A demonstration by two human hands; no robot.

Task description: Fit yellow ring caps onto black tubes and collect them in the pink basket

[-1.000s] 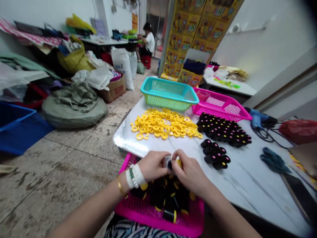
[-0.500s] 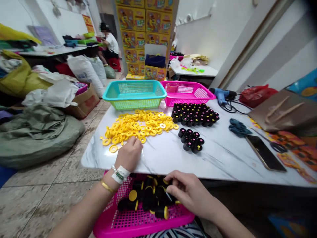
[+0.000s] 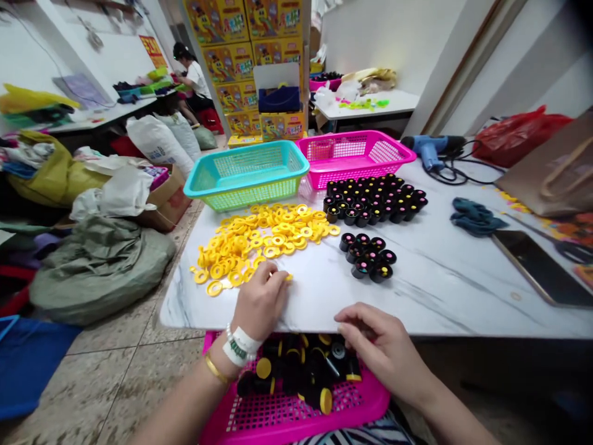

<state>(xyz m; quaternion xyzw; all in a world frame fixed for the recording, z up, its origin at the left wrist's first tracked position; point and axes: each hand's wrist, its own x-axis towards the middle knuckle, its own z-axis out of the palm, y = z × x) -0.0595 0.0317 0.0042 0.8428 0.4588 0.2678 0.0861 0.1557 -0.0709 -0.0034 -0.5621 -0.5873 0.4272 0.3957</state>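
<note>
My left hand (image 3: 263, 298) is at the near side of a pile of yellow plastic rings (image 3: 278, 238) on the table. Its fingers are pinched on a yellow ring (image 3: 289, 277), mostly hidden by them. My right hand (image 3: 382, 340) hovers by the table's front edge with loosely curled fingers, thumb and forefinger slightly apart and nothing visible in them. Below both hands, a pink basket (image 3: 296, 428) on my lap holds several black cylinders with yellow caps (image 3: 319, 398). Short black cylinders with pink or yellow centres (image 3: 368, 254) stand grouped on the table.
A larger block of black cylinders (image 3: 375, 201) stands farther back. Behind are a turquoise basket (image 3: 248, 179) and another pink basket (image 3: 356, 164). To the right lie a blue heat gun (image 3: 433, 151), a dark cloth (image 3: 477, 216) and a phone (image 3: 544, 266). A person (image 3: 194, 80) sits far back left.
My left hand has moved slightly right, away from the pile, with a yellow piece now at its fingertips. The right hand has shifted right, its fingertips closer together. The camera view has turned.
</note>
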